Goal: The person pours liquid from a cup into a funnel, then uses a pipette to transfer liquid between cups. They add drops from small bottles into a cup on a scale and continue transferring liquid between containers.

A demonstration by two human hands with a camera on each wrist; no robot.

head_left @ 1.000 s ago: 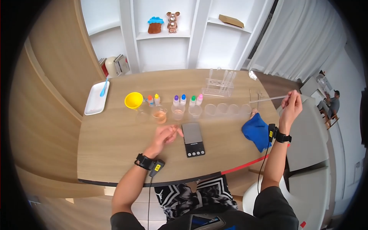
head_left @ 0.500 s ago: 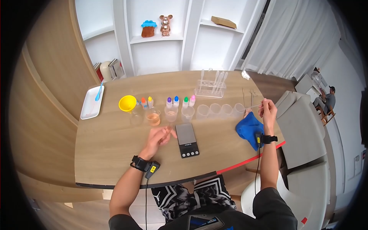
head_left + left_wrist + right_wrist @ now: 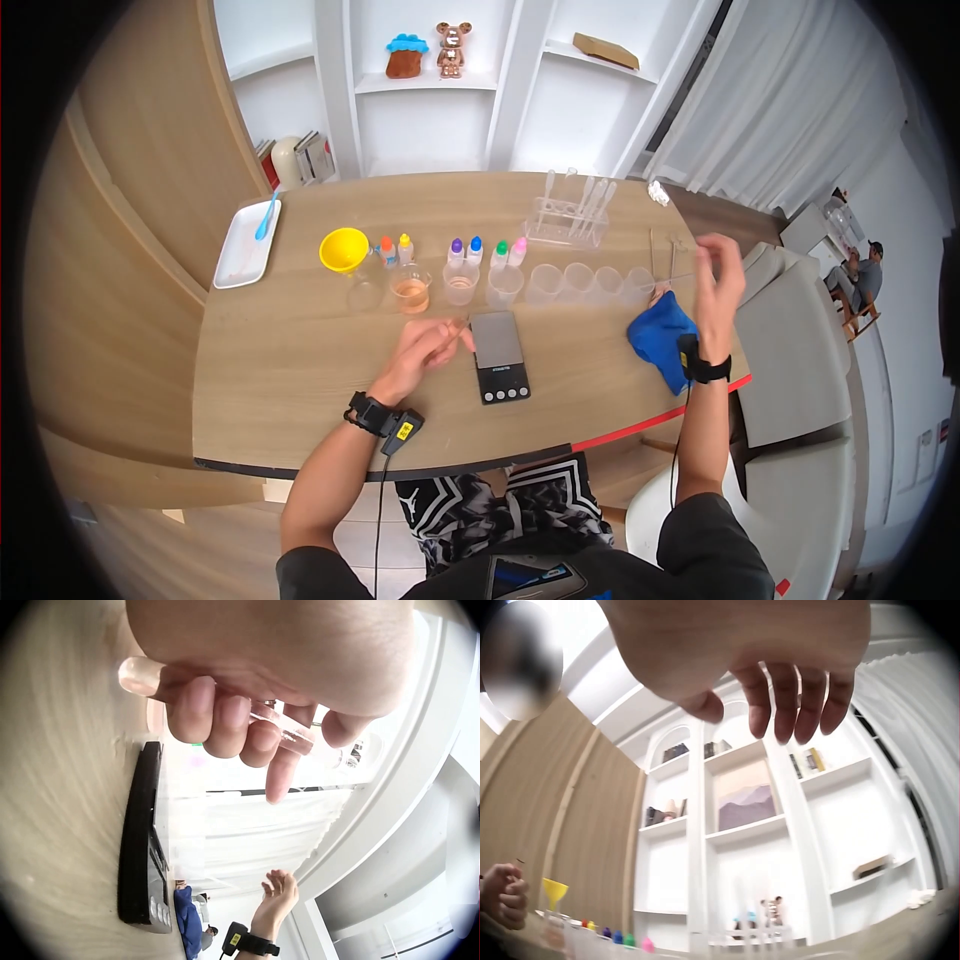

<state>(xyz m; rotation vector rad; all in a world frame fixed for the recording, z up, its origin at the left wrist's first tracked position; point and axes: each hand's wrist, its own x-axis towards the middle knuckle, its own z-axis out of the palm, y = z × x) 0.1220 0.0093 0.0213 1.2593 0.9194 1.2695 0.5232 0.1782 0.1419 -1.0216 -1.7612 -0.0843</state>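
My left hand (image 3: 422, 348) hovers beside the black digital scale (image 3: 497, 342). Its curled fingers grip a clear test tube (image 3: 141, 676), whose rounded end pokes out past the little finger in the left wrist view. My right hand (image 3: 718, 285) is raised over the table's right side, fingers apart and loosely bent, with nothing in them in the right wrist view (image 3: 780, 697). Close by it, a thin clear dropper (image 3: 682, 275) reaches over the rightmost plastic cup (image 3: 637, 287). Below lies a crumpled blue cloth (image 3: 660, 340).
Several clear cups stand in a row; one contains orange liquid (image 3: 411, 294). Behind them are dropper bottles with coloured caps (image 3: 475, 250). A yellow funnel (image 3: 344, 250) and a white tray (image 3: 247, 245) are on the left. A clear rack (image 3: 565, 225) holds several tubes at the back.
My right hand has let go of the dropper after lowering it toward the rightmost cup, and its fingers have spread. My left hand keeps its grip beside the scale.
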